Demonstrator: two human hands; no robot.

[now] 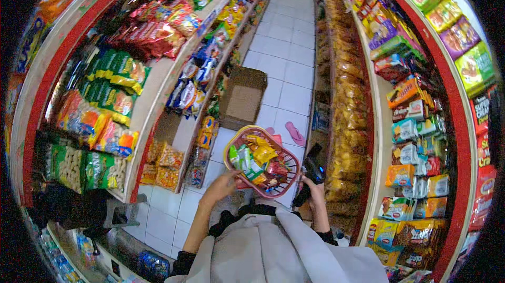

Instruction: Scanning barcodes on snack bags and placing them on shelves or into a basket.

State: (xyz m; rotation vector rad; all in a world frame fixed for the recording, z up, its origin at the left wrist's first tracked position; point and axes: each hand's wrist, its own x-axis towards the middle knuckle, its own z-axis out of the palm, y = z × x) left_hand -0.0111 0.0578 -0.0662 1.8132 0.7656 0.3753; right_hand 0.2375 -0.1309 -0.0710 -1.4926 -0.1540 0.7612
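A pink plastic basket (291,160) filled with snack packets (262,152) is just in front of the person's body. My left hand (224,185) is at the basket's left lower rim; whether its fingers grip the rim is unclear. To the right of the basket, my right hand (313,188) is at a dark handheld device (314,166) with a small blue light, its thumb and fingers close around the lower part. A yellow rim shows along the basket's upper left edge.
Shelves of packaged snacks stand left and right; the right shelf (376,125) holds wafer and biscuit packs. Along the tiled aisle floor (272,66) lie an open cardboard box (242,97) and a pink slipper (294,133). A grey metal piece (126,214) juts at lower left.
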